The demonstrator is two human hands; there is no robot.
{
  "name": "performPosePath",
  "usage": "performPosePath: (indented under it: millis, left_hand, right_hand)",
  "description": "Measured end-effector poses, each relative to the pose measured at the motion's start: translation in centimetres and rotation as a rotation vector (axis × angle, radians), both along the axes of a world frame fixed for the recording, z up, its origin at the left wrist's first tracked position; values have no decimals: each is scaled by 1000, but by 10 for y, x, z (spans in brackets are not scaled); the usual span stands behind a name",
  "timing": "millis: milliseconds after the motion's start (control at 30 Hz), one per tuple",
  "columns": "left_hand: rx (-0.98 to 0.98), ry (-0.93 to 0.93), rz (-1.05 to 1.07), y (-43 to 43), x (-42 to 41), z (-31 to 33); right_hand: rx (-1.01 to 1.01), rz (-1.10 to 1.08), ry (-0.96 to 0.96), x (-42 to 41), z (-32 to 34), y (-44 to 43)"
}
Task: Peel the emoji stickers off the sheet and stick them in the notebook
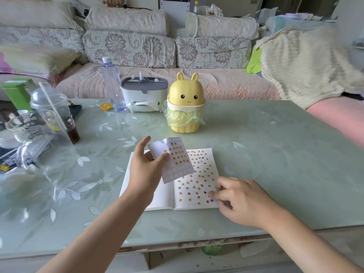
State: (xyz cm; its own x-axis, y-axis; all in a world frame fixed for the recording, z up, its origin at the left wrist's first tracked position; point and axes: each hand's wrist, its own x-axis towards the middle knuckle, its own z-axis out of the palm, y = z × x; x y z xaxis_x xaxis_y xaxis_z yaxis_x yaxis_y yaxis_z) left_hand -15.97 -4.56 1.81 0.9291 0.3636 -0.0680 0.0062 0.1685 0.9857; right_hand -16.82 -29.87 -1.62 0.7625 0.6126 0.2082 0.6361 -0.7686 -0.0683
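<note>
Two hands of mine over the pale green glass tabletop (275,154). My left hand (145,168) is raised, and its fingers (163,157) pinch the white sticker sheet (177,164) by its left edge. The sheet is tilted and covers part of the fold of the open white notebook (161,198). Yellow emoji stickers remain on the sheet's upper half.

The notebook lies flat near the tabletop's front edge, with many small emoji stickers scattered over its right page. My right hand (242,201) has curled fingers (213,194), tips down at that page's lower right edge. I cannot tell whether they pinch a sticker or only press.

Just behind the notebook stands a yellow rabbit-shaped bin (186,103), lid on, with a green plastic liner bunched round its rim. Further back are a clear plastic water bottle (113,83) and a white and grey lidded box (144,93). At left, a dome-lidded clear cup (53,111) with a straw holds a little dark drink. A floral sofa (128,46) runs behind.
</note>
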Motion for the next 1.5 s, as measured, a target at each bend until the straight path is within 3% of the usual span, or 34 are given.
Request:
performPosePath:
  millis: [100, 233, 333, 600, 867, 1300, 1500]
  left_hand:
    - [-13, 18, -33, 3, -3, 1]
    - [-157, 51, -97, 8, -5, -2]
    - [-286, 50, -195, 10, -10, -1]
    - [-368, -59, -365, 30, -22, 6]
    - [-198, -144, -252, 71, -30, 15]
    - [49, -191, -185, 103, -31, 22]
    - [196, -124, -235, 95, -14, 20]
  right_hand:
    - [26, -120, 108, 5, 7, 3]
    - [327, -213, 59, 16, 25, 19]
    - [519, -135, 24, 18, 48, 46]
    - [551, -37, -4, 24, 66, 119]
    - [568, -2, -125, 19, 80, 169]
    - [393, 85, -226, 26, 95, 198]
    - [533, 62, -147, 47, 71, 183]
